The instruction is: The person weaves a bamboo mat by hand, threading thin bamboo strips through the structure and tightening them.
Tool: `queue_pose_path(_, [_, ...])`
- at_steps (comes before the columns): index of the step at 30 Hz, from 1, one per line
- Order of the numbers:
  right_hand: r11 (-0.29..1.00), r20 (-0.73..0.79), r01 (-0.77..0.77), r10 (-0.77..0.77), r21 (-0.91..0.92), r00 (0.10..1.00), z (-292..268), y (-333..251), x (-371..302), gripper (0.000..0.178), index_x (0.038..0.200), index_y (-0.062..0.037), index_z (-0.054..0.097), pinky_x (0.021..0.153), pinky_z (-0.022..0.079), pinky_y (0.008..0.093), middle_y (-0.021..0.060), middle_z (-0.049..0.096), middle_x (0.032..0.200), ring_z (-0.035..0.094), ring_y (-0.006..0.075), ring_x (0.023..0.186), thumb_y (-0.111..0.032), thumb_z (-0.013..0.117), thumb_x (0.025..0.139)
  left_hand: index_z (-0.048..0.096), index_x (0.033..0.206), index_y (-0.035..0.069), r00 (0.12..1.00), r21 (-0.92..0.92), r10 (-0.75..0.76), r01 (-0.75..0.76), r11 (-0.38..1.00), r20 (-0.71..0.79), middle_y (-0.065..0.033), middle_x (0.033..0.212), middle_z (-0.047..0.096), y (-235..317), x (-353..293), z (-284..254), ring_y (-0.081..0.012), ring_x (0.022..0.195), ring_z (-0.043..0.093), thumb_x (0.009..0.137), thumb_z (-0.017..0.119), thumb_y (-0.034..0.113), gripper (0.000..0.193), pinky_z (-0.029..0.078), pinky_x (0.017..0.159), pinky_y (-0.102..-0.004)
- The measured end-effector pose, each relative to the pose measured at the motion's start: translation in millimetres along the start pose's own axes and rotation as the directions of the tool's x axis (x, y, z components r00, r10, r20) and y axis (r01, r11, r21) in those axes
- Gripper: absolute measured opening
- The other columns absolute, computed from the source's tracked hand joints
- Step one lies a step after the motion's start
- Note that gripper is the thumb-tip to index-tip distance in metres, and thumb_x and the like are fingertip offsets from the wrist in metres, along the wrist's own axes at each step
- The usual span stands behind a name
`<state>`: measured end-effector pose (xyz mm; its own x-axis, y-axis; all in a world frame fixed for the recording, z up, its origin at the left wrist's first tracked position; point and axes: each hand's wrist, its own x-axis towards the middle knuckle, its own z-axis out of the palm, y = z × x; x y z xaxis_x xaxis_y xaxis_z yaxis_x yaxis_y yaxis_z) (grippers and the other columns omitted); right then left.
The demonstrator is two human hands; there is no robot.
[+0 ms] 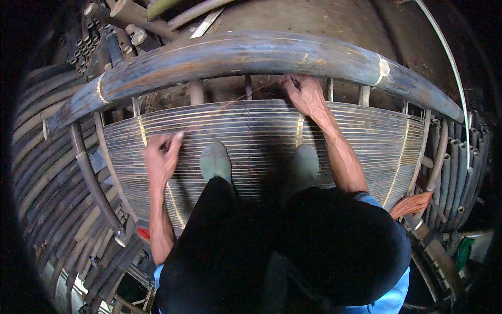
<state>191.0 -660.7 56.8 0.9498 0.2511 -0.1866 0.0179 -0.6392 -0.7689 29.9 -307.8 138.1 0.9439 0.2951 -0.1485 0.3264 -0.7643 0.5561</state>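
I stand over a slatted bamboo panel (251,152) of many thin parallel strips, my two shoes resting on it. A thick bamboo pole (235,55) runs across its far side, joined to it by short uprights. My left hand (163,154), slightly blurred, is raised over the panel's left part with thumb and fingers pinched. From it a thin reddish strand (226,108) seems to stretch up and right toward the pole. My right hand (305,94) is at the pole's lower edge, fingers curled in; what they grip is hidden.
Stacked bamboo poles (57,172) fill the left side, and more poles (457,162) lie at the right. An orange-brown bundle of strands (413,205) hangs at the panel's right edge. A pale thin rod (447,52) slants down at the far right.
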Motion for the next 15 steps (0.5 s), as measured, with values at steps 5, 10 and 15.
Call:
queue_pose_path(5, [0.987,0.009,0.153,-0.154,0.043,0.988,15.7,5.8,3.8,0.025,0.096,-0.0026,0.071,0.076,0.052,0.0437,0.0209,0.069,0.086,0.066,0.0379,0.082,-0.024,0.059,0.091,0.045,0.06,0.01,0.829,-0.256,-0.526,0.56,0.788,0.193,0.006,0.063,0.039,-144.6,-139.1,-86.0,-0.0081,0.061,0.034,0.095,0.071,0.035,0.05,0.027,0.058,-0.0291])
queue_pose_path(10, [0.992,0.252,0.069,-0.041,-0.103,0.967,17.3,-1.2,0.6,0.031,0.101,-0.0079,0.076,0.079,0.054,0.0435,0.021,0.072,0.092,0.068,0.042,0.087,-0.035,0.065,0.092,0.059,0.074,0.003,0.189,0.194,-0.978,0.967,0.168,-0.093,-0.0054,0.069,0.054,-255.9,-279.0,-173.4,-0.0195,0.065,0.05,0.093,0.071,0.032,0.037,0.037,0.06,-0.0371])
queue_pose_path(15, [0.998,0.328,0.007,0.014,-0.064,0.944,20.1,-1.3,-12.2,0.033,0.1,-0.01,0.077,0.078,0.054,0.0454,0.0209,0.072,0.088,0.069,0.0424,0.085,-0.04,0.065,0.093,0.067,0.086,-0.004,0.809,0.415,-0.52,0.587,0.695,-0.274,-0.0174,0.082,0.068,-229.7,-201.1,-131.6,-0.0307,0.074,0.063,0.092,0.07,0.027,0.032,0.047,0.067,-0.044])
